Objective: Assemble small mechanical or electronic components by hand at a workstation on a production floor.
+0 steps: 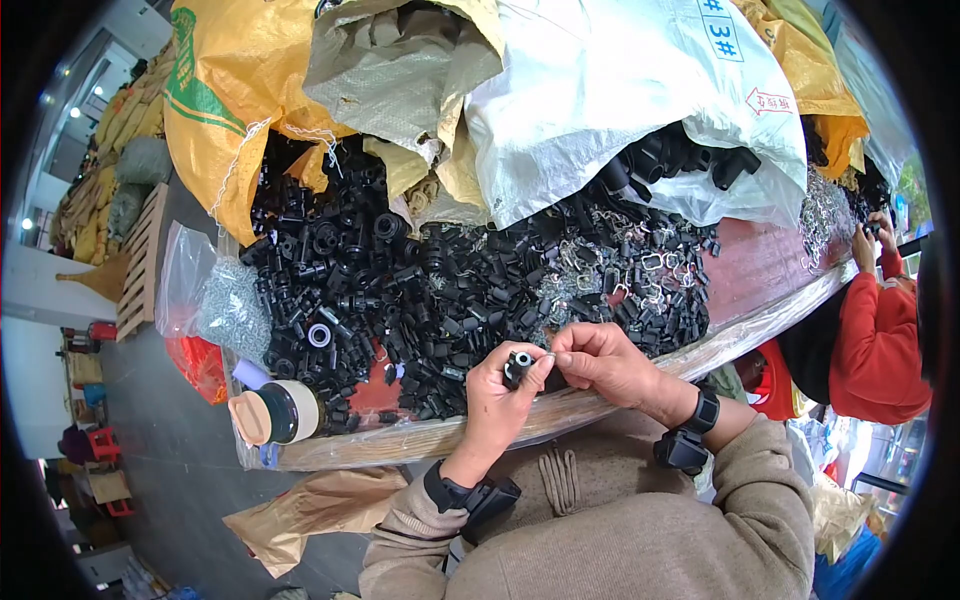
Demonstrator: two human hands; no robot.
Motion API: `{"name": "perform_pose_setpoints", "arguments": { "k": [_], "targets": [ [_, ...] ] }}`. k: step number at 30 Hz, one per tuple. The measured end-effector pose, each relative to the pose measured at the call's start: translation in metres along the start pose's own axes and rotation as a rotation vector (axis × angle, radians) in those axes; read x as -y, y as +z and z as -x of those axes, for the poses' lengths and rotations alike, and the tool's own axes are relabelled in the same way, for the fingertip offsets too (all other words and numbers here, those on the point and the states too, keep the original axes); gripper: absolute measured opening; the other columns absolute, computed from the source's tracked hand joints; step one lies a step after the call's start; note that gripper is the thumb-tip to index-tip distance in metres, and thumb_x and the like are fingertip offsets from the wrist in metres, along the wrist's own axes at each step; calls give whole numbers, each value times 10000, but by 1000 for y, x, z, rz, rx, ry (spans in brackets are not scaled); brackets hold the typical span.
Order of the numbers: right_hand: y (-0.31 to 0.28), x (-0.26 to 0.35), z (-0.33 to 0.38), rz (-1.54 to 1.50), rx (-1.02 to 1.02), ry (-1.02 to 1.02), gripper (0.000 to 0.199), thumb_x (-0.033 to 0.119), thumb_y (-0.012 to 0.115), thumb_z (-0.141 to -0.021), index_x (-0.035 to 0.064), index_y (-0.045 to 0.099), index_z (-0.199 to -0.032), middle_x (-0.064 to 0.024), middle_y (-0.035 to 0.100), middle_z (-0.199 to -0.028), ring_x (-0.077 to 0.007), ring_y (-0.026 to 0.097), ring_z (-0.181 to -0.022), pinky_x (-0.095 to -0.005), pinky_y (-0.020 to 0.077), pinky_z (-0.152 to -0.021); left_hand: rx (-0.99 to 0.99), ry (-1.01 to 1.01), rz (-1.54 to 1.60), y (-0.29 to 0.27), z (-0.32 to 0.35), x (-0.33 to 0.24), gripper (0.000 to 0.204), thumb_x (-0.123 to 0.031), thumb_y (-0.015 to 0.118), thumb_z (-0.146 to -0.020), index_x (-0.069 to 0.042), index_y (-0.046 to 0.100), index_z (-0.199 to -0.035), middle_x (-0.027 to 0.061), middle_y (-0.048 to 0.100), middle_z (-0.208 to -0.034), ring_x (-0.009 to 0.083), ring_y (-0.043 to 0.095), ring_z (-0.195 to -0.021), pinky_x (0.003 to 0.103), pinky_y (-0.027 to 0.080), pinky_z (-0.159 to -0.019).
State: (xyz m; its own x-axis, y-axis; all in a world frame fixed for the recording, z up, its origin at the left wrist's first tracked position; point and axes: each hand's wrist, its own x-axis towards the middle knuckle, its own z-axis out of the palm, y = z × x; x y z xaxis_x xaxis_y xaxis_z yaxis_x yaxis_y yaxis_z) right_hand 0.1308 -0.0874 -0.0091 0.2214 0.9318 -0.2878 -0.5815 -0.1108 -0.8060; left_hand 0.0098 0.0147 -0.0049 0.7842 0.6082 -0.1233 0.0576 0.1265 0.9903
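Note:
My left hand [497, 395] grips a small black plastic part [518, 367] with a round opening, held just above the table's front edge. My right hand [602, 361] is pressed against it from the right, its fingertips pinched at the part's top; what they pinch is too small to tell. Both wrists wear black bands. Right behind the hands spreads a big heap of black plastic parts [400, 280], with thin metal wire clips [640, 270] mixed in at the right side.
Yellow, grey and white woven sacks [600, 90] slump over the back of the table [330, 445]. A clear bag of metal pieces [225, 305] and a jar [275, 412] sit at the left end. A person in a red sleeve [880, 350] works at the right.

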Motion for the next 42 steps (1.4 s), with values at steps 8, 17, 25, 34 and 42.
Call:
{"name": "perform_pose_setpoints", "arguments": {
  "k": [8,17,25,34,42],
  "targets": [
    [2,4,2,205,15,-79,123,142,535,-826,25,509,-796,35,436,-628,-31,365,-540,-177,298,-470,16,121,-59,-3,-1,5,101,-106,616,-761,-19,571,-785,-7,537,-668,39,473,-569,180,378,-502],
    [3,8,4,304,45,-192,144,155,526,-835,19,529,-788,40,466,-657,-20,368,-550,-175,311,-478,116,-93,211,-6,-3,3,93,-95,621,-755,-16,573,-766,-14,517,-589,42,463,-527,184,369,-478],
    [-3,4,4,-25,146,29,165,171,541,-824,8,542,-803,33,475,-646,-25,363,-535,-170,307,-478,247,-163,255,-13,-7,-5,91,-88,625,-748,-12,576,-747,-4,520,-598,56,468,-522,188,371,-470],
    [-6,9,1,291,98,-74,129,127,567,-795,6,543,-757,20,478,-656,-58,408,-541,-200,321,-470,250,-283,256,-14,-7,-2,77,-56,625,-735,-1,577,-761,7,522,-595,70,475,-519,197,376,-471],
    [-7,21,1,872,-60,-432,80,64,557,-755,-7,527,-733,11,489,-633,-54,450,-572,-210,377,-491,9,1,-190,-5,-8,4,122,-94,625,-747,-1,569,-803,-11,535,-635,44,470,-540,172,382,-499]
  ]
}}
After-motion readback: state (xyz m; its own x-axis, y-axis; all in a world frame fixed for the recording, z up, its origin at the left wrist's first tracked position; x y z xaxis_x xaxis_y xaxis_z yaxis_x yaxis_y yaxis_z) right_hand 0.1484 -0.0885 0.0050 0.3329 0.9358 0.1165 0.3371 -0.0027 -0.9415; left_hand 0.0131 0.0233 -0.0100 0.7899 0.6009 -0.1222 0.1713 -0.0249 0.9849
